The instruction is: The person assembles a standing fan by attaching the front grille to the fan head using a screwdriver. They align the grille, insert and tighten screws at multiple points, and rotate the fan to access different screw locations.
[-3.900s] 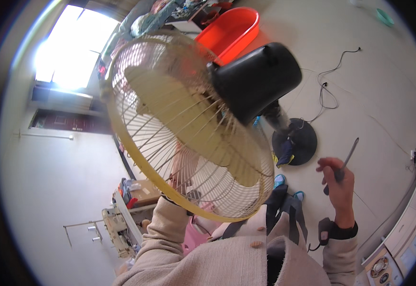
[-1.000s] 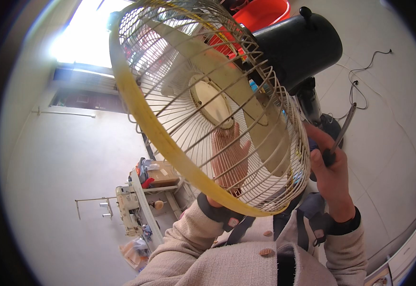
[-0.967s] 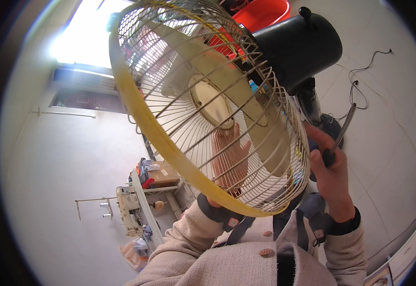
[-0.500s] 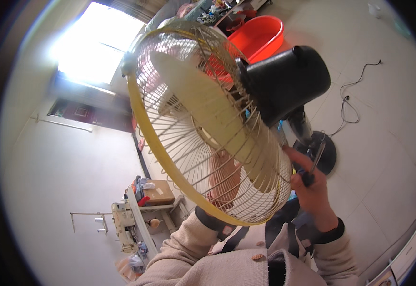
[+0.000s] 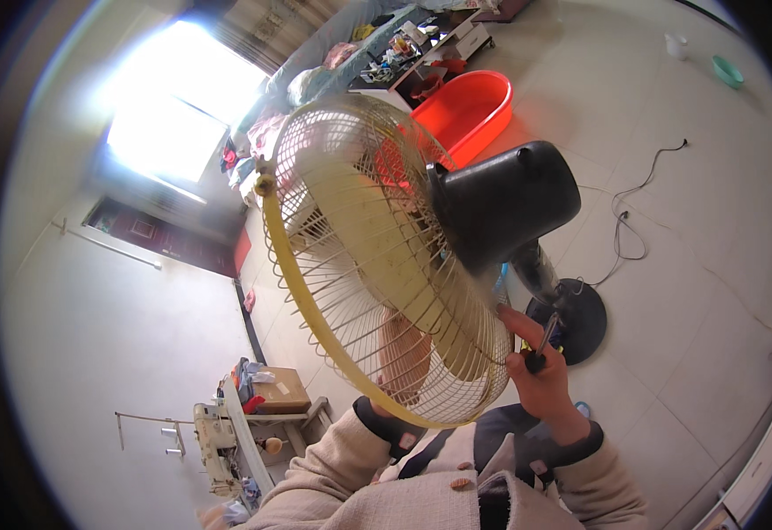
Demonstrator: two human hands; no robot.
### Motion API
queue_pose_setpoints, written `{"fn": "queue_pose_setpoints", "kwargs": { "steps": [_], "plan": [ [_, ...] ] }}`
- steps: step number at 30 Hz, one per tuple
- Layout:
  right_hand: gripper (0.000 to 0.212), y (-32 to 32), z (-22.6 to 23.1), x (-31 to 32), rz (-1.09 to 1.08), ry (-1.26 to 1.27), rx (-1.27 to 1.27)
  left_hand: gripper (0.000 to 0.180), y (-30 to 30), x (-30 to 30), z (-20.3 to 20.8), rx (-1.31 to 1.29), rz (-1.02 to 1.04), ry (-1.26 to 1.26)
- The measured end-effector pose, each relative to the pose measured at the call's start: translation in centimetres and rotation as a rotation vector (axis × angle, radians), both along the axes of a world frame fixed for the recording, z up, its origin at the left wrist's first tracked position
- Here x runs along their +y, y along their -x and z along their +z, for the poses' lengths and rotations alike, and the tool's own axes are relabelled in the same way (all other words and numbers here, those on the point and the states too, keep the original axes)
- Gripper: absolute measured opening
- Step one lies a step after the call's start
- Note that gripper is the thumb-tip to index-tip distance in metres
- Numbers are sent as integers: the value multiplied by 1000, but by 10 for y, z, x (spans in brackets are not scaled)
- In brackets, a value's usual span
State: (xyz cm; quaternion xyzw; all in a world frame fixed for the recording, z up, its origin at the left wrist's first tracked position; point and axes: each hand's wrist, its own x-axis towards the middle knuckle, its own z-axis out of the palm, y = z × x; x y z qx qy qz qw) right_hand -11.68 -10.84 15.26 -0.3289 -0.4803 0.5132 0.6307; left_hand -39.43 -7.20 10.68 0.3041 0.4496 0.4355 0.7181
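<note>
A standing fan fills the middle, its round wire guard [image 5: 315,291] ringed by a yellow rim, with pale yellow blades [image 5: 377,238] inside. Behind the guard sits the black motor housing [image 5: 509,199], on a pole above a round black base [image 5: 580,322]. My left hand [image 5: 403,358] shows through the wires at the guard's lower part and grips it; its fingertips are partly hidden. Against the back of the guard, my right hand [image 5: 540,380] rests with its forefinger stretched to the wires. A screwdriver [image 5: 545,343] with a dark handle is held in that hand, its shaft pointing up.
Beyond the fan lies a red tub [image 5: 470,115]. A black cord [image 5: 629,234] trails over the tiled floor at right. A sewing machine [image 5: 216,437] on a table and a cardboard box [image 5: 281,390] stand at lower left. A green basin [image 5: 727,72] sits far right.
In the view, the fan and both hands have shifted left, and the fan head sits slightly lower. Both hands keep their places on the guard, and the screwdriver stays in my right hand.
</note>
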Motion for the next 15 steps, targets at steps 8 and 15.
{"fn": "queue_pose_setpoints", "kwargs": {
  "steps": [8,15],
  "plan": [
    [41,0,4,-4,5,-20,-92,62,2,6,2,-15,-2,-6],
    [45,-6,17,1,6,-34,-175,63,-2,12,5,-55,29,-21]
  ]
}}
